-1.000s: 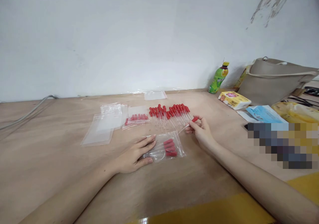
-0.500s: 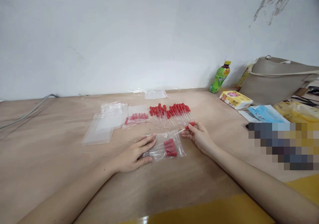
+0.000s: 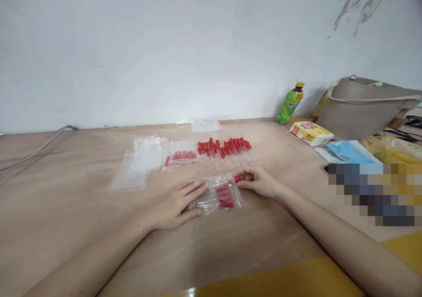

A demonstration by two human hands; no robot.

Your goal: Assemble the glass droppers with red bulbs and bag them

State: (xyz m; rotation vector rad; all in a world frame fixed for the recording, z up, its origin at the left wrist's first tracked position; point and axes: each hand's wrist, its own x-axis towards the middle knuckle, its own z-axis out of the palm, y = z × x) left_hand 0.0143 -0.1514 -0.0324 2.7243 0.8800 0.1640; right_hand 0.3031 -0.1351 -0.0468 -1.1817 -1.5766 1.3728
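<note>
A clear zip bag lies flat on the table, holding several droppers with red bulbs. My left hand rests with spread fingers on the bag's left part. At the bag's right edge, my right hand pinches a dropper by its red bulb; its tube end reaches into the bag, though the tip is hard to make out. Two groups of loose red-bulbed droppers, the left one and the right one, lie just behind the bag.
Flat clear bags and a bag of red-bulbed droppers lie back left. Another bag sits by the wall. A green bottle, tissue pack, blue packet and grey handbag stand or lie right. A cable is far left.
My right hand has moved left to the bag's edge, bringing the pinched dropper with it, the tube now inside the bag. My left hand has stayed almost still.
</note>
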